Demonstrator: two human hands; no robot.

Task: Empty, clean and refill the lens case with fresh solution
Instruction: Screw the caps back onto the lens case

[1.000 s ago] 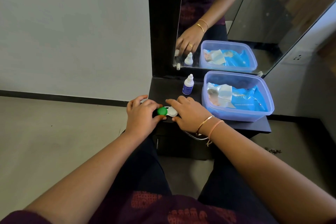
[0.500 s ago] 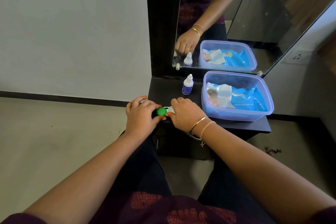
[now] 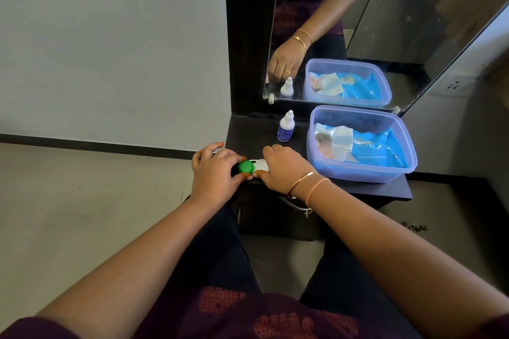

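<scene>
The lens case [image 3: 253, 166] lies at the front left edge of the dark shelf [image 3: 358, 187]; it has a green cap on the left and a white cap on the right. My left hand [image 3: 214, 170] grips the green-cap side with thumb and fingers. My right hand [image 3: 283, 168] curls its fingers over the white cap and hides most of it. A small white solution bottle [image 3: 286, 126] with a blue label stands upright behind the hands, near the mirror.
A translucent blue plastic tub [image 3: 366, 170] holding a blue wipes pack and white tissue sits on the shelf's right half. A mirror [image 3: 358, 22] rises behind the shelf. The floor lies to the left and below; my legs are under the shelf edge.
My right hand slid left and closed over the white cap, covering more of it. My left hand stayed on the green cap.
</scene>
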